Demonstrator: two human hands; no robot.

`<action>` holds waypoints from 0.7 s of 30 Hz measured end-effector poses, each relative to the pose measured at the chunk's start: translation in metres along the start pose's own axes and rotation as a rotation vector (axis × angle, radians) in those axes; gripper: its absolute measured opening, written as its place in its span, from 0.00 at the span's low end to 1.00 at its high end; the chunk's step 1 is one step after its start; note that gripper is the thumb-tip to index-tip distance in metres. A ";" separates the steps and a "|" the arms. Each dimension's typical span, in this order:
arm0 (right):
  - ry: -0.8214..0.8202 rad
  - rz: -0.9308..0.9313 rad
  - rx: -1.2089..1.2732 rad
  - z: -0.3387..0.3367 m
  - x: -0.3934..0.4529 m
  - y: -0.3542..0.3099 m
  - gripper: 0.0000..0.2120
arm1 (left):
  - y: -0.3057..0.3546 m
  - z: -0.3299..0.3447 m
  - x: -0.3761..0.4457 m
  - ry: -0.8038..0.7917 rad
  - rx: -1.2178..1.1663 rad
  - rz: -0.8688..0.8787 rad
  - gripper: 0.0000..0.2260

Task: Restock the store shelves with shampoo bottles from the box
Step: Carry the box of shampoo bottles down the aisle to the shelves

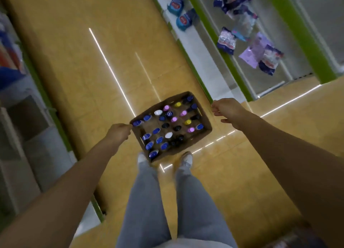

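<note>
Shampoo bottles (168, 125), many-coloured caps, upright in cardboard box (202, 134)

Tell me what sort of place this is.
Most likely a shop aisle. Shelving with green edges runs along both sides and holds packaged goods. An open cardboard box of bottles with coloured caps stands on the yellow tiled floor by the person's feet.

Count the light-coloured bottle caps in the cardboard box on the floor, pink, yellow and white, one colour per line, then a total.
Pink caps: 4
Yellow caps: 2
White caps: 2
Total: 8
</note>
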State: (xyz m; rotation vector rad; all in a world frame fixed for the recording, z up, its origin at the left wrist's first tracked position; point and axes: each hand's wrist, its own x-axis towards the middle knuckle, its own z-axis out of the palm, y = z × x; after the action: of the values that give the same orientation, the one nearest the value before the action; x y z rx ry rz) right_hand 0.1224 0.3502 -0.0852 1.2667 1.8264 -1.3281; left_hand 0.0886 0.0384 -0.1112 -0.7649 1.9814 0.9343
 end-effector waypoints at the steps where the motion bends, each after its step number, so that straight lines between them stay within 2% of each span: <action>1: -0.008 -0.005 -0.040 0.002 0.004 0.004 0.06 | -0.010 0.006 -0.002 0.004 -0.008 -0.018 0.07; 7: -0.075 -0.028 -0.196 0.018 0.022 0.033 0.11 | -0.059 0.034 0.000 0.031 -0.044 -0.109 0.07; 15: -0.095 -0.099 -0.318 0.018 0.073 0.072 0.08 | -0.107 0.061 0.033 0.077 -0.093 -0.140 0.15; 21: -0.140 -0.083 -0.323 0.017 0.136 0.093 0.06 | -0.137 0.111 0.079 0.134 -0.176 -0.212 0.17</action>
State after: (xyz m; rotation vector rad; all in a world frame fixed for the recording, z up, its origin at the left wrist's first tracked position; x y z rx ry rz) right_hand 0.1494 0.3911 -0.2438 0.9151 1.9168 -1.0791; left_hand 0.1995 0.0403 -0.2696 -1.1397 1.9020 0.9594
